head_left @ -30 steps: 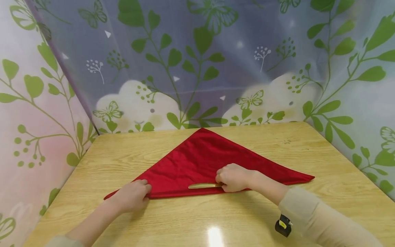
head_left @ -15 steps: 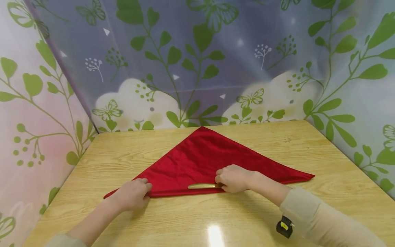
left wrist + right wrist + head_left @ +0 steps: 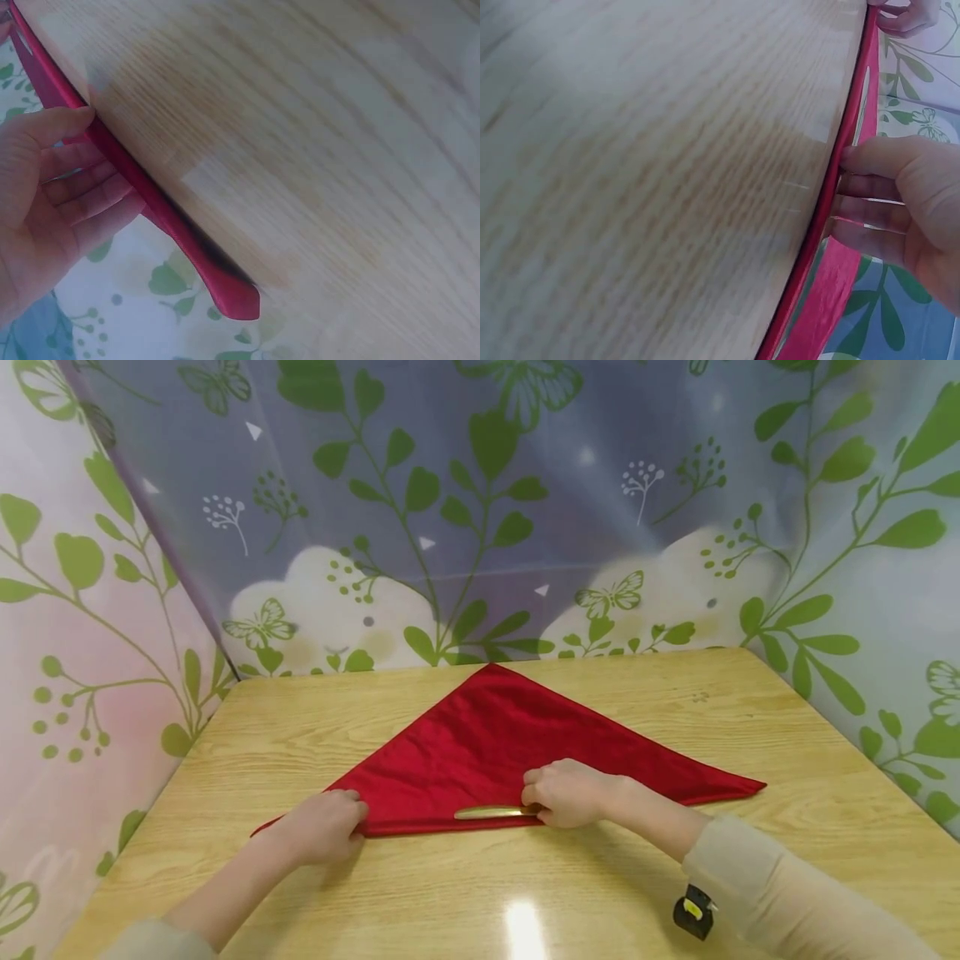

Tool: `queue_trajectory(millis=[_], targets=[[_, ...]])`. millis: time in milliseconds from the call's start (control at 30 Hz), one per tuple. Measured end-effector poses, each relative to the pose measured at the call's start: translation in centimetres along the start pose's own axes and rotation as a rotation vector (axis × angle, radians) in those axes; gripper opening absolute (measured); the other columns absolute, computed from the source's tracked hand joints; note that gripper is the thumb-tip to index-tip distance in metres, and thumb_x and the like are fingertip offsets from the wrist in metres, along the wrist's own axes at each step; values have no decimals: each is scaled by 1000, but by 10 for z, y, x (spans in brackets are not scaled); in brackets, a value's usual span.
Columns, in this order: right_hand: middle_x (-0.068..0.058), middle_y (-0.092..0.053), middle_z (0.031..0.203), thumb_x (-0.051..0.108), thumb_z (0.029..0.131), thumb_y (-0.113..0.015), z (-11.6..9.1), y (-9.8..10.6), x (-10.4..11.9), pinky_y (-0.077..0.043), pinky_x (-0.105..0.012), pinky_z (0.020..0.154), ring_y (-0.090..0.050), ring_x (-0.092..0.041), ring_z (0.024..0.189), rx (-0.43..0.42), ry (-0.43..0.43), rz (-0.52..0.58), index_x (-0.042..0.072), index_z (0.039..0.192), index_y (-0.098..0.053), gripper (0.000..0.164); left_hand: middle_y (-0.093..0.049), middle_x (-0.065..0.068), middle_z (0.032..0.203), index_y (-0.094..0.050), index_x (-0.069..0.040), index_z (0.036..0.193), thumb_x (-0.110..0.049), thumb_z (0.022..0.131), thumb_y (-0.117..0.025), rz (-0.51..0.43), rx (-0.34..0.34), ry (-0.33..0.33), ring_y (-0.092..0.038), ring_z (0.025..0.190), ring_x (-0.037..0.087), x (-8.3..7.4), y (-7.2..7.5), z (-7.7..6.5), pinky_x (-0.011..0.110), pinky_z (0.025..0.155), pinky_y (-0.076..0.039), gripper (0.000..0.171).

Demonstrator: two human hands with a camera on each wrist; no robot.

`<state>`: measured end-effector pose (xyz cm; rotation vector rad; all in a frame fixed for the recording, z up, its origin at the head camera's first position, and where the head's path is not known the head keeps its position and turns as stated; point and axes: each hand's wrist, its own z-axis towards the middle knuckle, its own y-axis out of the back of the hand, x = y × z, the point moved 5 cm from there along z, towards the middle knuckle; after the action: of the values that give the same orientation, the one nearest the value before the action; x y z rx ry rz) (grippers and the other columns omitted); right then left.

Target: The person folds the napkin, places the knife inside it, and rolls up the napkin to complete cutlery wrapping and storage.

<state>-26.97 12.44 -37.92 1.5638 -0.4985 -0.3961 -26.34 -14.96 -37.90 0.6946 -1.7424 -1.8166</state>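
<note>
A red satiny cloth (image 3: 480, 735) lies folded as a triangle on the wooden table, its long side towards me. At the left part of that side my left hand (image 3: 324, 828) pinches the folded edge. In the left wrist view the thumb is on the near side of the cloth edge (image 3: 161, 202) and the fingers are behind it. A slim gold, blade-shaped piece of cutlery (image 3: 491, 812) lies along the near fold. My right hand (image 3: 572, 793) grips its right end against the cloth, hiding that end. In the right wrist view the right thumb (image 3: 862, 159) touches the red edge.
The pale wooden table (image 3: 360, 910) runs up to a leaf-patterned backdrop (image 3: 480, 527), which also covers both sides. A small black device (image 3: 693, 910) with a yellow mark is at the right sleeve (image 3: 780, 885).
Both hands, the cloth and the gold piece stay in nearly the same place. The head view shifts slightly.
</note>
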Motion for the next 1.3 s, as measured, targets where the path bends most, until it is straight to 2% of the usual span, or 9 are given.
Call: queue_trajectory(millis=[200,333,833,1133,1300], targets=[[7,-57,83,8,79,-69,1,0,0,-46,-20,62,-57,-6,73,-13,-6,33,16,82,-67,8,-46,-1,65,-51,-12,61,-14,71,-70,35,72,38,-48,59,19,-2,2,1,35,59,-45,22],[8,-57,83,7,79,-68,2,0,1,-46,-20,62,-56,-5,73,-18,-5,50,16,81,-67,9,-45,-2,63,-50,-12,60,-13,73,-69,46,92,30,-47,58,18,-5,1,1,34,59,-45,23],[9,-57,83,9,81,-68,9,-5,5,-45,-20,63,-54,-3,73,-39,6,52,17,83,-68,9,-44,-2,63,-53,-10,62,-10,71,-69,83,36,-23,-46,57,17,-8,-3,-2,31,57,-44,19],[9,-57,85,11,82,-68,17,-6,10,-45,-20,66,-55,-4,76,-25,7,49,18,86,-68,8,-40,-4,57,-43,-15,53,-11,72,-68,114,27,-41,-39,51,13,-10,-1,-4,28,50,-37,32],[9,-56,85,13,82,-68,13,-4,6,-44,-19,66,-51,-2,73,-31,-17,84,17,88,-67,7,-42,-2,58,-46,-13,55,-10,73,-68,149,22,-41,-41,52,15,-11,-3,-4,29,52,-39,28]])
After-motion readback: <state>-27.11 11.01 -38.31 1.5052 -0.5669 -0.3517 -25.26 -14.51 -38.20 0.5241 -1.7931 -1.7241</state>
